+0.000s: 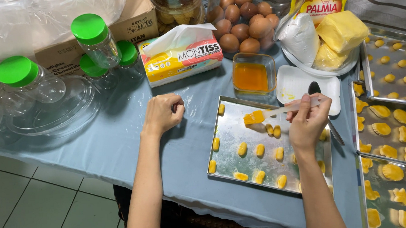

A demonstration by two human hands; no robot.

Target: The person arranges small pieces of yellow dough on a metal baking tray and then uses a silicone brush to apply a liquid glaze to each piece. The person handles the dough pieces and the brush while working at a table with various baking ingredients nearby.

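We see the right hand (307,118) pinching a pastry brush (276,111) by its pale handle, over the far part of the metal tray (229,140). Brush lies approx. level, long axis left-right w/ a slight tilt; orange bristles point left, handle end right. Left hand (162,113) curled into a loose fist, holding nothing, resting on the counter (104,145) left of tray. Small yellow dough pieces (242,149) sit in rows on tray.
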